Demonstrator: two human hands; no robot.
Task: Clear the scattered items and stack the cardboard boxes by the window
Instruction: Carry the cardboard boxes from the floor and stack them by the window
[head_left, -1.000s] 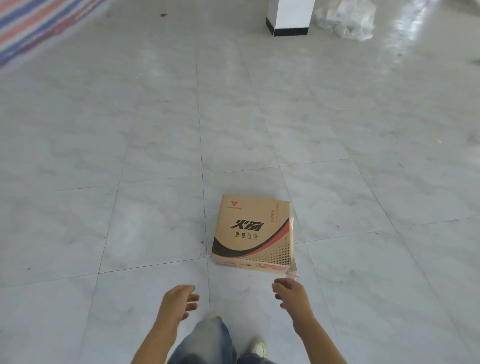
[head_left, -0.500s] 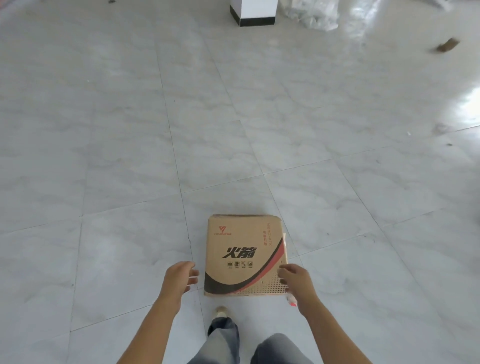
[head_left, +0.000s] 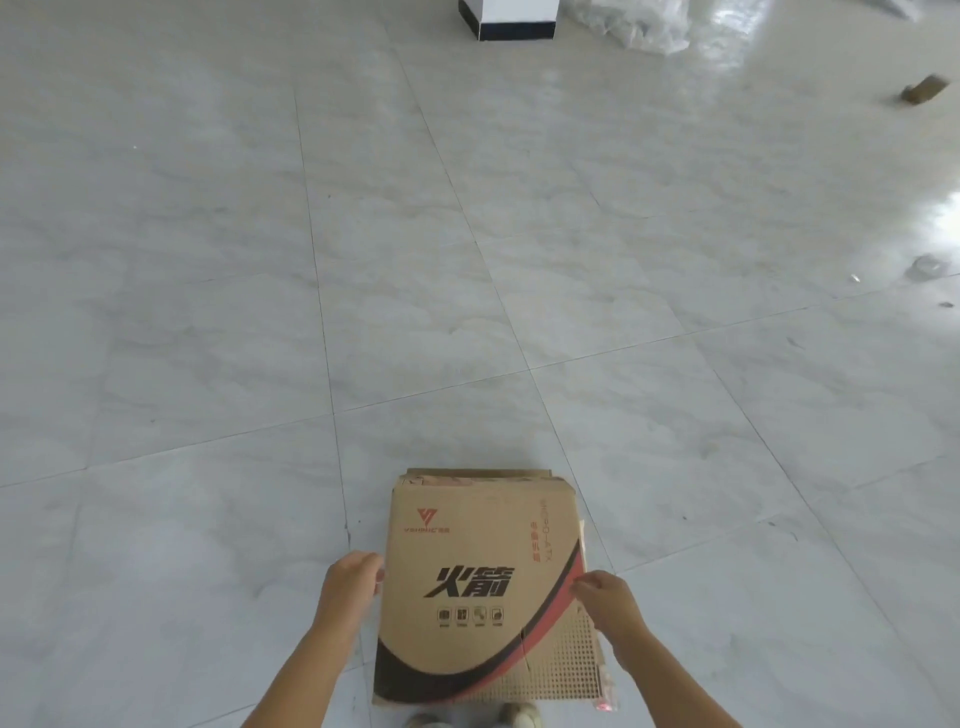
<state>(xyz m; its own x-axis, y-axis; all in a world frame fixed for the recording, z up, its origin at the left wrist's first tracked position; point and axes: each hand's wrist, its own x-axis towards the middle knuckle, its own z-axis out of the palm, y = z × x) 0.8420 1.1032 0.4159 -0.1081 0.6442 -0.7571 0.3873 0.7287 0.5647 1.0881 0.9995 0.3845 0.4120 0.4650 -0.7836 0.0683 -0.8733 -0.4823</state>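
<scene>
- Cardboard box (head_left: 483, 587), flattened and printed side up, sits low and centre over the tiled floor (head_left: 208, 312), its long axis running straight away from the person. I cannot tell whether its near end is already off the tiles.
- Left grip (head_left: 353, 577) is at the left long edge, fingers curled against it.
- Right grip (head_left: 608, 603) is at the right long edge, fingertips pinching the rim.
- Both grips flank the box about mid-length, equally near, so I judge a level two-handed lift is set up.
- Shoes (head_left: 519, 717) peek out under the near edge.
- White pillar base (head_left: 511, 21) and crumpled plastic wrap (head_left: 639, 26) lie well apart, far ahead. No window is in view.
</scene>
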